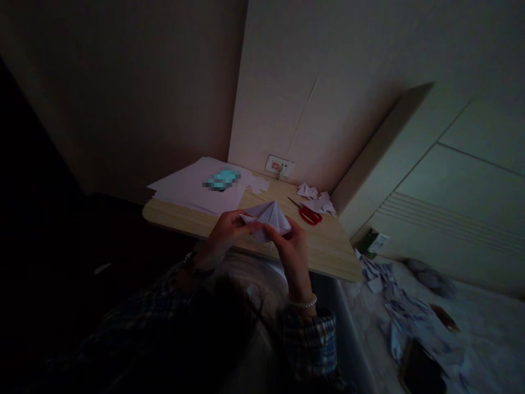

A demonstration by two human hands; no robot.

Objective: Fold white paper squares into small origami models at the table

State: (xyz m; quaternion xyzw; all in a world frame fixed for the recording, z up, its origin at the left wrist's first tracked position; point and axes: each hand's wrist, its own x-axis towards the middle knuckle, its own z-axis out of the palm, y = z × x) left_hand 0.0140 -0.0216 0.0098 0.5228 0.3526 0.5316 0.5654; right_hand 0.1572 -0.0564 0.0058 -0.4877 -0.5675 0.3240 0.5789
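As folded pieces (320, 204) sit beside red-handled scissors (304, 210) and large sheets (184, 183) lie unfolded on the worktop (332, 251), a person's left hand (226, 231) and right hand (292, 241) pinch a sheet of folded paper (270, 216) between them, above the worktop's near edge. Apparently only part-finished, the folded paper is pale and sharply creased, its panels rising to a central peak, its flaps spreading sideways.

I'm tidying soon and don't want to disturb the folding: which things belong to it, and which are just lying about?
Likely part of the folding:
folded paper, held by left hand and right hand
paper sheets
small folded pieces
red-handled scissors

Probably just lying about:
blurred blue item on the sheets
grey bundle
dark flat object
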